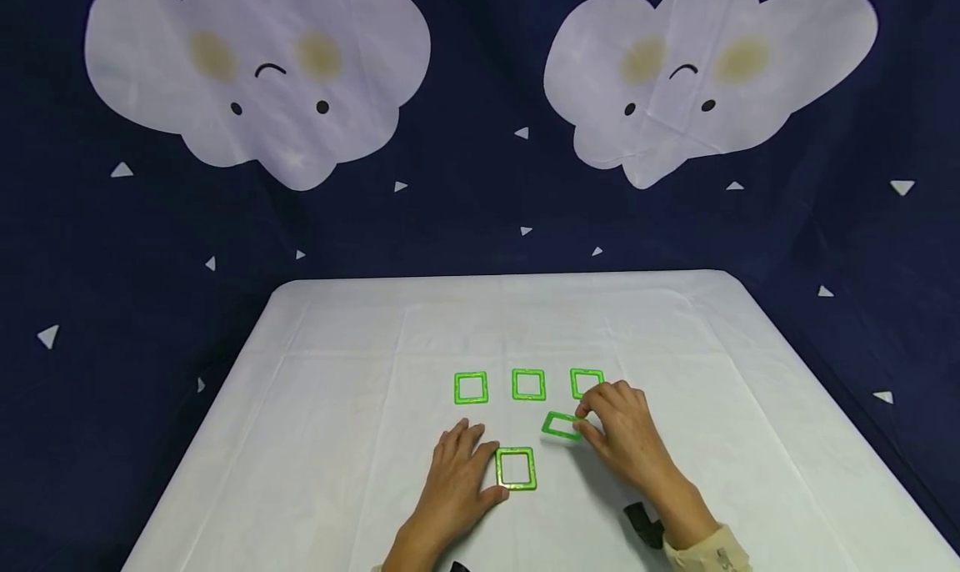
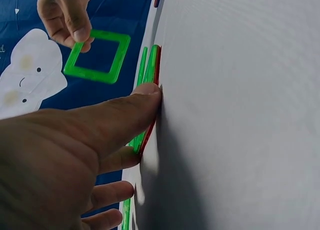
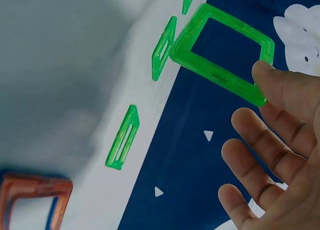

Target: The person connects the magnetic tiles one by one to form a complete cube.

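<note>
My right hand [image 1: 622,430] pinches a green square magnetic tile [image 3: 220,77] between thumb and index finger. This open frame is tilted and raised off the table, while the other right fingers are loosely bent. My left hand [image 1: 455,484] rests on the table at the left side of another green square tile [image 1: 534,469], its thumb and index finger gripping the edges. In the left wrist view a red edge [image 2: 150,132] shows right beneath that green tile.
Behind the hands, three green square tiles, left [image 1: 471,388], middle [image 1: 528,384] and right [image 1: 573,382], lie in a row. An orange-red square frame [image 3: 62,190] appears in the right wrist view. The white table [image 1: 337,430] meets a dark blue cloud-patterned backdrop [image 1: 480,155].
</note>
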A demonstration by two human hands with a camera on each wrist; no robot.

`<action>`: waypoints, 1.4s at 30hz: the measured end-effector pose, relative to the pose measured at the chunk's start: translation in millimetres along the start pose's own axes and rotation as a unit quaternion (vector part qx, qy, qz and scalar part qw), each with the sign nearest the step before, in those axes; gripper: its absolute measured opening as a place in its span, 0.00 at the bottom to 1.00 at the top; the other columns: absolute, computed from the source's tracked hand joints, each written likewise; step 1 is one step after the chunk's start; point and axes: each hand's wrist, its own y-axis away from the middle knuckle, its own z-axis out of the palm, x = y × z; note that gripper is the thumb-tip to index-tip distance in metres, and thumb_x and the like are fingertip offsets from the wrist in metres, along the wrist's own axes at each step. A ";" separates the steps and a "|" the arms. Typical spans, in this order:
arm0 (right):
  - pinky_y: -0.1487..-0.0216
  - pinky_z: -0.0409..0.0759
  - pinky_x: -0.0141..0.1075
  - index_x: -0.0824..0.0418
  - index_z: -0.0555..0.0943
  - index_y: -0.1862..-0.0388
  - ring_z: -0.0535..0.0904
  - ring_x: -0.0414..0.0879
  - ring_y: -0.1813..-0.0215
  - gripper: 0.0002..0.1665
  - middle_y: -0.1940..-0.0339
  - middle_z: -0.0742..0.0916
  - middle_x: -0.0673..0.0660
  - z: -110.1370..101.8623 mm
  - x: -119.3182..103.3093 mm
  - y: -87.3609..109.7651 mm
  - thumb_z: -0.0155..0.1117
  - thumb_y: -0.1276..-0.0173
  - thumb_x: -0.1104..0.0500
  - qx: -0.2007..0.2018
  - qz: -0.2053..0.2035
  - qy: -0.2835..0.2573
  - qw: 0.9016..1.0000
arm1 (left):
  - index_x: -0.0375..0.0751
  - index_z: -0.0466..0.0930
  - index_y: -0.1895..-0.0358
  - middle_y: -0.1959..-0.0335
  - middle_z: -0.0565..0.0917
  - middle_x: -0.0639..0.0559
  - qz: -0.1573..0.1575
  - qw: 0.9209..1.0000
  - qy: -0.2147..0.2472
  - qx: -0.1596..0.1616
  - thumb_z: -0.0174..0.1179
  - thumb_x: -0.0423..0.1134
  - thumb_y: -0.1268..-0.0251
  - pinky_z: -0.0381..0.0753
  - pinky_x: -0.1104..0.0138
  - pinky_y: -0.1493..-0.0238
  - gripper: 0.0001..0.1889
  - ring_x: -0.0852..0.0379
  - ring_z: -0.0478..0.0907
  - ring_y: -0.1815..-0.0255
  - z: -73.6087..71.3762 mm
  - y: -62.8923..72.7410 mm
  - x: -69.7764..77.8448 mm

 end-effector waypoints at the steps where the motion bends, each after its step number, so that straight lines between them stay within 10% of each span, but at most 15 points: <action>1: 0.59 0.65 0.41 0.52 0.77 0.74 0.72 0.44 0.62 0.17 0.67 0.82 0.48 0.3 -0.8 -1.0 0.79 0.60 0.61 0.000 -0.001 -0.001 1.000 | 0.45 0.78 0.48 0.40 0.73 0.43 -0.001 1.000 0.000 -0.004 0.70 0.53 0.55 0.61 0.46 0.35 0.29 0.41 0.61 0.31 0.0 -0.4 0.4; 42: 0.54 0.70 0.44 0.52 0.77 0.75 0.72 0.44 0.62 0.17 0.68 0.81 0.46 25.4 -35.8 -18.8 0.80 0.59 0.58 -0.030 -0.041 -0.003 0.999 | 0.45 0.78 0.48 0.40 0.74 0.44 -0.013 1.000 -0.009 -0.004 0.70 0.57 0.56 0.61 0.46 0.34 0.31 0.41 0.62 0.31 -4.1 2.6 -4.0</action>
